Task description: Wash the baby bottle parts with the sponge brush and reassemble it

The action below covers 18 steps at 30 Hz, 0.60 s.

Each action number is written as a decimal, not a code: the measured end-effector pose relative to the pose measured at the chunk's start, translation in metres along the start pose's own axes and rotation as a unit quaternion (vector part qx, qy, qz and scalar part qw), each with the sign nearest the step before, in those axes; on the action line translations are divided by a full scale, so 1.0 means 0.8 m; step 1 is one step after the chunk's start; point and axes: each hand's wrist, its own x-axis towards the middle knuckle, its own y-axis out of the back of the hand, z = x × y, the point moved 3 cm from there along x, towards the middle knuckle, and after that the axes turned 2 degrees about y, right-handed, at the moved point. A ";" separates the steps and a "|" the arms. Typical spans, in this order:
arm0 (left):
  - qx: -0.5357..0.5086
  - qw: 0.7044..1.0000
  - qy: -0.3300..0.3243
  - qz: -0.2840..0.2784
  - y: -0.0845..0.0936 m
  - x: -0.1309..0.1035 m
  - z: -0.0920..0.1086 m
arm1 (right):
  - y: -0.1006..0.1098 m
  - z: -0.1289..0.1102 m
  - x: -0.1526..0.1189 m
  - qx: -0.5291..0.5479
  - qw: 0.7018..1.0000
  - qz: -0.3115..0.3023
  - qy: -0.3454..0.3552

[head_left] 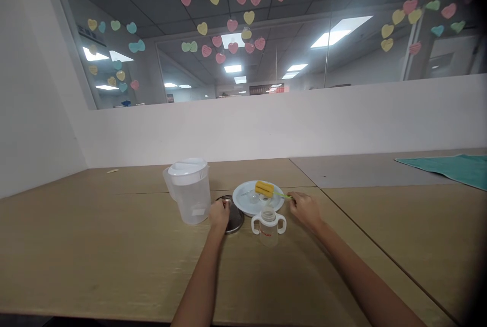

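My right hand (pixel 304 208) is closed on the thin green handle of a yellow sponge brush (pixel 264 189), whose head lies over a pale plate (pixel 243 207). Small clear parts rest on that plate. In front of it stands a clear baby bottle (pixel 268 228) with two white handles and no lid on top. My left hand (pixel 219 214) is closed at the left part of a round dark metal lid (pixel 236 219); its fingertips seem to pinch something too small to make out. Left of this hand is a clear pitcher (pixel 194 197) with a white lid.
All of it stands on a wooden table (pixel 125 251) with seams at the right. A teal cloth (pixel 452 168) lies at the far right. Behind the table rises a white wall (pixel 247 134) below a window with heart-shaped notes. A small scrap (pixel 112 171) lies at the back left.
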 end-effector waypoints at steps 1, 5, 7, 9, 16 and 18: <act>0.014 1.000 -0.007 -0.002 0.001 -0.002 0.003 | -0.001 0.000 0.000 -0.007 1.000 -0.012 -0.013; 0.054 0.996 -0.059 0.047 0.011 -0.008 0.018 | -0.005 0.002 0.002 -0.028 0.997 -0.038 -0.059; 0.066 0.985 -0.127 0.096 0.018 -0.012 0.030 | -0.006 0.001 0.002 -0.016 0.999 -0.023 -0.047; 0.072 0.971 -0.196 0.119 0.020 -0.019 0.042 | -0.005 -0.002 0.002 -0.001 1.000 -0.005 -0.004; 0.090 0.952 -0.289 0.047 0.008 -0.042 0.064 | 0.000 -0.013 0.000 -0.029 0.995 -0.046 0.088; 0.086 0.950 -0.299 0.029 0.004 -0.045 0.066 | 0.000 -0.016 0.001 -0.016 0.993 -0.046 0.108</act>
